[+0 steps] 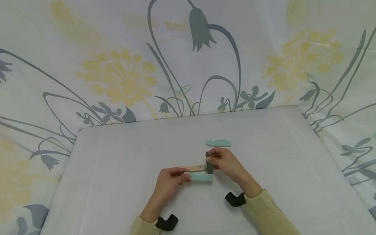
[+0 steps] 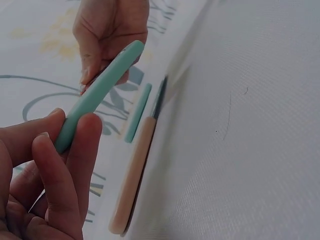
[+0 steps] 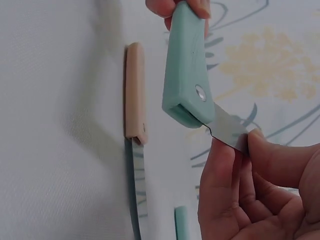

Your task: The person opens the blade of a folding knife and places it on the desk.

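Note:
My left hand (image 1: 170, 181) grips the mint handle of a folding knife (image 3: 187, 70), raised above the table, thumb and fingers pinching the handle's end. From the handle's other end the metal blade (image 3: 230, 127) stands out at an angle. My right hand (image 1: 226, 163) pinches that blade between thumb and fingers. Below it lies a second folding knife with a peach handle (image 2: 135, 180), its blade (image 3: 138, 185) out. Farther back, a second mint folding knife (image 1: 218, 143) lies on the table; its blade appears folded in.
The table (image 1: 115, 194) has a white cloth over it. Behind and at both sides hangs a floral curtain (image 1: 252, 66). A black mount (image 1: 167, 223) sits at the left wrist and another black mount (image 1: 235, 199) at the right.

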Motion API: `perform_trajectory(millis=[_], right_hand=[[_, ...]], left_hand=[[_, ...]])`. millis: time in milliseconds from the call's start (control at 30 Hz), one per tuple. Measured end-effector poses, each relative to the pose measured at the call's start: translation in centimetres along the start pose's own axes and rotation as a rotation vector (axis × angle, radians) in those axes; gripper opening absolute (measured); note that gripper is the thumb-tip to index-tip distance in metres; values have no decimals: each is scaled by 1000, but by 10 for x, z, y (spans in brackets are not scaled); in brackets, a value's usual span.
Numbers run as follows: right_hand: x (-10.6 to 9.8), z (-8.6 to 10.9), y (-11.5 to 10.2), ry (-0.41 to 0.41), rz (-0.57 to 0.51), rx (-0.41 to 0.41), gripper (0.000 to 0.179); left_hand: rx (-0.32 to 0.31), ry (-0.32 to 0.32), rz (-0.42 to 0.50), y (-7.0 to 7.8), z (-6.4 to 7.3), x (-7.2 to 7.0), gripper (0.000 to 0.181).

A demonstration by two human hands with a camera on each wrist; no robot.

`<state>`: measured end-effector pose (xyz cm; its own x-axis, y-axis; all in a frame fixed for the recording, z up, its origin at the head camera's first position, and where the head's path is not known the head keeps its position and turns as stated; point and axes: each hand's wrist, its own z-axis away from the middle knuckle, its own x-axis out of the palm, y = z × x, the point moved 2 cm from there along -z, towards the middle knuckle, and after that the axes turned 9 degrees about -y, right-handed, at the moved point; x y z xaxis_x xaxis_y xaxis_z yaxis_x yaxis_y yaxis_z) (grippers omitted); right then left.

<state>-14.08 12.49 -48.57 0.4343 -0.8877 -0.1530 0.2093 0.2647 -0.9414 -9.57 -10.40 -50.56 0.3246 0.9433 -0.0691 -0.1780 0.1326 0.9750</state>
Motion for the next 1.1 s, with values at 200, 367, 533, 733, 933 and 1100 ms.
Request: perform_trajectory(millis=[200, 367, 533, 733, 933, 1100], right_hand=[[-2, 2, 0, -4, -43, -10, 25], [-5, 3, 3, 14, -109, 16, 26], [-6, 6, 6, 9, -203, 12, 28], [-6, 9, 10, 51, -356, 10, 29], [-5, 11, 11, 119, -455, -11, 31], [-4, 13, 11, 168, -520, -31, 32]], left_hand=[[0, 4, 0, 2, 1, -4, 25], [-6, 10, 20, 0, 2, -7, 27], [-18, 26, 34, -1, 2, -9, 28], [-37, 50, 30, -2, 0, -11, 26], [-24, 48, 45, -2, -1, -10, 26], [-31, 30, 67, -2, 0, -9, 25]])
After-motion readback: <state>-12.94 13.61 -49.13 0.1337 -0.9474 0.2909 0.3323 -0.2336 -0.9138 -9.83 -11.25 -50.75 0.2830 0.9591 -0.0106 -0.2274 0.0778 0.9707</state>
